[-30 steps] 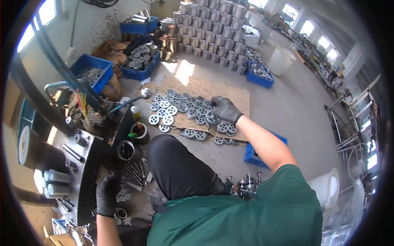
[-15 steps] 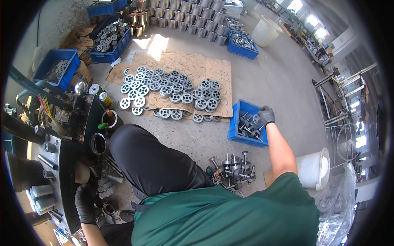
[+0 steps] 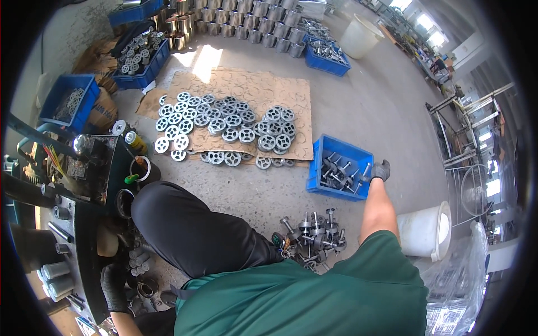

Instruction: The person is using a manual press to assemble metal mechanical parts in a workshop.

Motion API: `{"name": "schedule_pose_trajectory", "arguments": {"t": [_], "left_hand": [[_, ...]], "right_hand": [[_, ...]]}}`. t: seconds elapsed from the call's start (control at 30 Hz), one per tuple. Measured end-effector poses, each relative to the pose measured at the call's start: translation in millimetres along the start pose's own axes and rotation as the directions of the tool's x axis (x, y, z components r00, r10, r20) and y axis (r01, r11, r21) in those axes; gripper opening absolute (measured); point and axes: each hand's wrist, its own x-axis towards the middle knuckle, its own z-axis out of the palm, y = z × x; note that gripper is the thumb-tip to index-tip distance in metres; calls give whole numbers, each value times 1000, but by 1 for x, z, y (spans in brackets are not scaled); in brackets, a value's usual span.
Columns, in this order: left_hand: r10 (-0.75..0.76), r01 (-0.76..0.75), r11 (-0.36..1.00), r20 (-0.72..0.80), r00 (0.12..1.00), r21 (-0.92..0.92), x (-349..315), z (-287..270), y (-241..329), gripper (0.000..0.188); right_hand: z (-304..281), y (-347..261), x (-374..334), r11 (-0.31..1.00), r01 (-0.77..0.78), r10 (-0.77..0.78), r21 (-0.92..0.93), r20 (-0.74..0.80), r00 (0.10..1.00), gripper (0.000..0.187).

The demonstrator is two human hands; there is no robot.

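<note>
My right hand (image 3: 380,169), in a dark glove, is at the right wall of a blue bin (image 3: 343,194). Its fingers are closed on a metal shaft with a disc (image 3: 366,170), partly hidden by the glove. Several similar dark shafts with discs (image 3: 336,171) lie jumbled inside that bin. At lower left, my gloved left hand (image 3: 114,287) hangs beside the edge of a dark machine table (image 3: 84,246); its fingers are hard to make out. Nearest to it on the floor side are grey cylinders (image 3: 140,261) and a metal ring (image 3: 147,288).
Many spoked metal discs (image 3: 230,120) lie on flattened cardboard (image 3: 291,92). A heap of shafts (image 3: 315,235) sits on the floor by my knee (image 3: 190,224). A white bucket (image 3: 420,229) stands at right. Stacked metal cylinders (image 3: 246,19) and another blue bin (image 3: 328,64) are farther off.
My right hand has moved from above the bin's inside to its right wall. My left hand stays by the table edge. The whole view has shifted slightly.
</note>
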Motion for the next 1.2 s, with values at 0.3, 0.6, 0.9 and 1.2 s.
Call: {"name": "schedule_pose_trajectory", "arguments": {"t": [0.3, 0.6, 0.9, 1.2], "left_hand": [[-353, 292, 628, 70, 933, -721, 11, -12, 41, 27], [-281, -17, 896, -596, 752, -444, -88, -127, 66, 20], [-431, 425, 869, -809, 400, -254, -333, -66, 31, 6], [-830, 768, 469, -515, 214, -435, -444, 227, 44, 18]], "right_hand": [[70, -48, -203, 923, 331, -381, 197, 343, 859, 13], [137, -173, -424, 580, 347, -802, 737, 591, 83, 26], [-6, -509, -625, -70, 561, -480, 825, 465, -744, 21], [-19, -505, -792, -391, 158, -83, 907, 136, -987, 25]]}}
